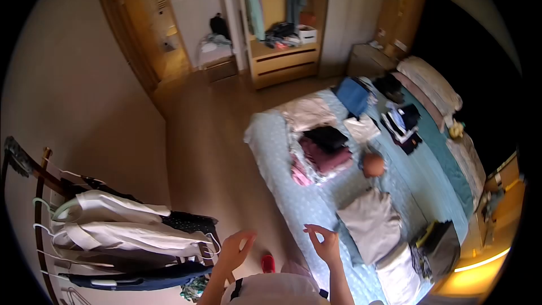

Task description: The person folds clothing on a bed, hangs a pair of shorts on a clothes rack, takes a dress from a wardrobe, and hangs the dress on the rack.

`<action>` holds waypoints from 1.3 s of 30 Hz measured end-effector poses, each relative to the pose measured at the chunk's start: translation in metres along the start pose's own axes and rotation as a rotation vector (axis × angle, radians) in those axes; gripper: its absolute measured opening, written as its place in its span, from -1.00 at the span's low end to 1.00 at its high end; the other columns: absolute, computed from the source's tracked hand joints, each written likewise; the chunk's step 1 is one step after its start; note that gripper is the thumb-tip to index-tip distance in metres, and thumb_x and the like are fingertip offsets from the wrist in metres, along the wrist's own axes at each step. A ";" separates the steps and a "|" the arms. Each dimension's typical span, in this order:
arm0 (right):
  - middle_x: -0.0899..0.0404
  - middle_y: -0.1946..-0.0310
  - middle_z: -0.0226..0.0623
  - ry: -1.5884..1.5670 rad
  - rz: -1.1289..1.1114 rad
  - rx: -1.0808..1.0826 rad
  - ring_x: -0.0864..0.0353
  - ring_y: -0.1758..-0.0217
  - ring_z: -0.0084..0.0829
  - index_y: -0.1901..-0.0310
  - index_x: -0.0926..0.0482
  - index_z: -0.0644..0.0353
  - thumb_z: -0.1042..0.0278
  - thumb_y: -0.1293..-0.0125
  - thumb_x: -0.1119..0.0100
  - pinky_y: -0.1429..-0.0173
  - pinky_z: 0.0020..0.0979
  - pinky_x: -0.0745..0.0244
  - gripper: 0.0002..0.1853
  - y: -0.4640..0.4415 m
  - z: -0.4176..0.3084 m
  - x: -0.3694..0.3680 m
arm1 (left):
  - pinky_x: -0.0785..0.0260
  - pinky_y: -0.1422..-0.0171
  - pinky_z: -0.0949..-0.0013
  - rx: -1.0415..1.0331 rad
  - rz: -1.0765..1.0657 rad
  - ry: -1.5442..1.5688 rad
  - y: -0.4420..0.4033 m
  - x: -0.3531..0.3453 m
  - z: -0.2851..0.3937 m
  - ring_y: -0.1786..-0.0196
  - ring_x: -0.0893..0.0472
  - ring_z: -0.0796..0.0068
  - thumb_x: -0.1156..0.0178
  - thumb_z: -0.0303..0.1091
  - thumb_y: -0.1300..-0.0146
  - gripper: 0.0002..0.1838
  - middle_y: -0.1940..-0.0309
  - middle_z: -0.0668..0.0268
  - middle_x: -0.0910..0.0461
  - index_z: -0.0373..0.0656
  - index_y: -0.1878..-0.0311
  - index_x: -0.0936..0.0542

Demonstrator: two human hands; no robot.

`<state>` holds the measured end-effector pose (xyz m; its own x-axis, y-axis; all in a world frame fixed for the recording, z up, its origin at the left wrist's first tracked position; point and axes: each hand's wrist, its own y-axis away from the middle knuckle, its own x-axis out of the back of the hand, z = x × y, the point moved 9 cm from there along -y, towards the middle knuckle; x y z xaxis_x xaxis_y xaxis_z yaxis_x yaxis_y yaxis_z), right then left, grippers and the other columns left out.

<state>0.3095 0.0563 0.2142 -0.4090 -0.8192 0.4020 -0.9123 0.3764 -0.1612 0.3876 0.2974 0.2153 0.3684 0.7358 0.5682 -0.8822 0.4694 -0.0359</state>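
Observation:
My left hand [236, 250] is raised in front of my body, just right of the clothes hanging on the rack. Its fingers are bent, with a gap between thumb and fingers and nothing seen in them. A white hanger [212, 244] is close beside it. My right hand [324, 244] hovers by the near edge of the bed [271, 158], its thumb and fingers curved apart and holding nothing I can see. Cream shirts [121, 234] and a dark blue garment [135, 278] hang on the rack at my left.
On the bed lie folded maroon clothes [324, 155], a grey pillow [372, 220], a blue folded item [353, 96] and a brown round object [373, 165]. An open wardrobe [285, 68] stands at the back. Wooden floor [220, 152] runs between rack and bed.

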 end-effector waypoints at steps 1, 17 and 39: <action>-0.68 0.36 -0.24 -0.020 -0.018 -0.002 -0.69 0.27 -0.32 0.19 -0.64 0.20 0.50 -0.19 -0.12 0.20 -0.46 -0.54 -0.83 -0.019 -0.006 -0.017 | -0.44 0.11 0.36 -0.028 0.063 0.001 -0.019 0.013 0.002 0.18 -0.64 0.24 -0.11 -0.39 -0.24 -0.81 0.25 0.18 -0.64 -0.17 0.11 -0.57; -0.65 0.38 -0.18 0.073 -0.066 0.187 -0.64 0.39 -0.23 0.22 -0.65 0.15 0.39 -0.18 -0.16 0.29 -0.34 -0.52 -0.84 -0.408 -0.029 -0.195 | -0.37 -0.04 0.37 0.229 0.087 0.363 -0.312 0.135 -0.271 0.18 -0.59 0.43 -0.11 -0.39 -0.23 -0.77 0.28 0.23 -0.63 -0.29 0.10 -0.54; -0.62 0.36 -0.22 -0.064 0.198 0.090 -0.59 0.37 -0.28 -0.13 -0.48 0.03 0.46 -0.20 -0.12 0.23 -0.36 -0.49 -0.59 -0.826 -0.034 -0.278 | -0.33 0.19 0.37 -0.540 -0.258 0.342 -0.888 0.275 -0.150 0.39 -0.55 0.32 0.08 -0.26 -0.32 -0.63 0.48 0.15 -0.59 -0.33 0.42 -0.58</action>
<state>1.1777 -0.0119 0.2666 -0.5781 -0.7599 0.2973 -0.8110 0.4949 -0.3119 1.3159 0.1559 0.2803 0.6972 0.6389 0.3251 -0.5171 0.7623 -0.3892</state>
